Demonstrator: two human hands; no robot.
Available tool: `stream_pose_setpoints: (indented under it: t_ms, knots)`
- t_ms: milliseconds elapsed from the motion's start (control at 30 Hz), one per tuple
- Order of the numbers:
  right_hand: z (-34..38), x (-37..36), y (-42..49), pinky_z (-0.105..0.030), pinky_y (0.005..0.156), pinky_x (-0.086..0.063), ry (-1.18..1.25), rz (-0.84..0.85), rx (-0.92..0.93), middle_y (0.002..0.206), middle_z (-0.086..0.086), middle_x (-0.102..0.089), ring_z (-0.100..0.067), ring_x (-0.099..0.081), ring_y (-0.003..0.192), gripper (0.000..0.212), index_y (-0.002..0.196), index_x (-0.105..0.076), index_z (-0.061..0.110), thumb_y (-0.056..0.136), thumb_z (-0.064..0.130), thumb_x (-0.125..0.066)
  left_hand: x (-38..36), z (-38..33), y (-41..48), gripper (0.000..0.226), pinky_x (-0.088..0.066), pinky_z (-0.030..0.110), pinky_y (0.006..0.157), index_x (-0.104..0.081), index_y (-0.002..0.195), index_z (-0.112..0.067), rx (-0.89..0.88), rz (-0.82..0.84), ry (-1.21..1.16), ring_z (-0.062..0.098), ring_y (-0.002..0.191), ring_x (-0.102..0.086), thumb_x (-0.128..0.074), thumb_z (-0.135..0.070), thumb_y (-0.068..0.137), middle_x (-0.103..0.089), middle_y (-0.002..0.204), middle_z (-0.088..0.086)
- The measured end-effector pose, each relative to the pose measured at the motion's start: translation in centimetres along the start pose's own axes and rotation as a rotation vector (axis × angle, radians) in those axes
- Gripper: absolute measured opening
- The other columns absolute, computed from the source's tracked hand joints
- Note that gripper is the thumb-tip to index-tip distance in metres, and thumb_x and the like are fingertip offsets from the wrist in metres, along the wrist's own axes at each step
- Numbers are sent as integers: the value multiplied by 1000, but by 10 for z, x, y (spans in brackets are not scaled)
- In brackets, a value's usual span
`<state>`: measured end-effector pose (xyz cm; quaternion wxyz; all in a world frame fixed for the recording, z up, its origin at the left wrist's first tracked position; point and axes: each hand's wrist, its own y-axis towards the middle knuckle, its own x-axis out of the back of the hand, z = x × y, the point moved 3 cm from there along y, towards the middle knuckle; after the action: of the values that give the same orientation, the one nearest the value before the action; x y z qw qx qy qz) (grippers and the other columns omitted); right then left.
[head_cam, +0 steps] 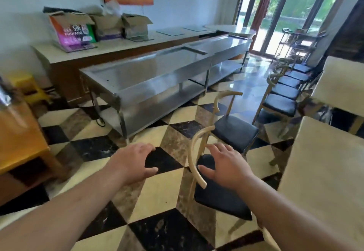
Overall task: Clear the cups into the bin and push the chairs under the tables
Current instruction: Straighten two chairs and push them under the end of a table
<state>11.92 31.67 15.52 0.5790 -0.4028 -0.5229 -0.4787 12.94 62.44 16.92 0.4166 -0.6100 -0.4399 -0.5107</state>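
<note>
Right hand point(224, 164) spread open above nearest chair point(220, 197), left hand point(136, 162) open beside, neither gripping. Stood just clear of cream table point(325, 172). Probably light, rigid frame; best pushed at curved backrest point(194, 156), not padded seat.

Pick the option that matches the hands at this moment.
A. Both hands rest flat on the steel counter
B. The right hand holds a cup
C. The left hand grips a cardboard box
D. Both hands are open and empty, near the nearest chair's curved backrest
D: the left hand and right hand are spread open, holding nothing, either side of the nearest chair's curved backrest.
</note>
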Motion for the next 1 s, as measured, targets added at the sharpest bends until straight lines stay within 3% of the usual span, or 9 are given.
stream_pose_setpoints:
  t_ms: [100, 233, 333, 467, 633, 700, 767, 900, 1000]
  knots:
    - [29, 1, 34, -46, 108, -48, 60, 11, -24, 156, -4, -53, -29, -51, 139, 90, 161, -27, 28, 92, 82, -49, 14, 46, 14, 79, -48, 41, 112, -41, 156, -37, 34, 5, -54, 16, 143, -47, -65, -73, 91, -48, 161, -8]
    - [49, -10, 76, -41, 91, -56, 149, 25, -61, 144, -5, -64, -26, -65, 124, 89, 159, -23, 29, 93, 78, -56, 21, 84, 40, 77, -55, 39, 100, -40, 157, -37, 75, -3, -98, 18, 132, -57, -67, -69, 93, -47, 162, -7]
    - [54, -26, 110, -43, 97, -53, 97, 52, -53, 145, -5, -63, -28, -59, 131, 78, 154, -40, 28, 96, 79, -50, 18, 102, 67, 75, -56, 39, 97, -42, 156, -36, 84, -10, -102, 17, 129, -60, -68, -68, 93, -49, 160, -7]
    - [51, -52, 163, -42, 96, -52, 63, 102, -63, 135, -2, -66, -26, -59, 124, 69, 137, -60, 29, 94, 80, -44, 4, 119, 111, 75, -53, 41, 106, -45, 154, -37, 79, 1, -85, 16, 138, -51, -71, -68, 90, -52, 157, -9]
    - [35, -84, 252, -46, 99, -51, 92, 78, -76, 130, 2, -66, -27, -58, 125, 66, 140, -57, 30, 94, 78, -49, -10, 144, 199, 73, -50, 39, 106, -46, 152, -38, 47, 32, -30, 15, 138, -49, -70, -68, 90, -55, 152, -11]
    - [24, -96, 296, -39, 87, -54, 175, 86, -112, 128, 2, -67, -24, -62, 117, 64, 141, -52, 30, 95, 75, -55, -11, 155, 243, 73, -51, 38, 104, -46, 152, -39, 52, 57, -11, 14, 135, -52, -69, -69, 90, -56, 151, -12]
    - [14, -104, 336, -33, 74, -50, 225, 155, -142, 120, 1, -68, -22, -65, 103, 57, 137, -54, 30, 96, 69, -59, -9, 165, 283, 67, -55, 35, 99, -49, 149, -41, 61, 124, 3, 11, 127, -58, -67, -68, 91, -59, 147, -15]
    - [-7, -106, 415, -37, 70, -45, 170, 283, -159, 102, 3, -68, -20, -61, 87, 40, 111, -68, 28, 98, 63, -55, 6, 182, 359, 43, -54, 25, 75, -65, 128, -43, 51, 285, 81, 3, 94, -63, -63, -68, 92, -67, 112, -23]
    - [-26, -100, 470, -36, 68, -48, 184, 257, -179, 93, 6, -68, -18, -63, 81, 35, 101, -68, 30, 97, 63, -56, 21, 194, 416, 45, -49, 26, 70, -63, 129, -41, 40, 292, 128, 4, 94, -61, -62, -68, 92, -70, 118, -18]
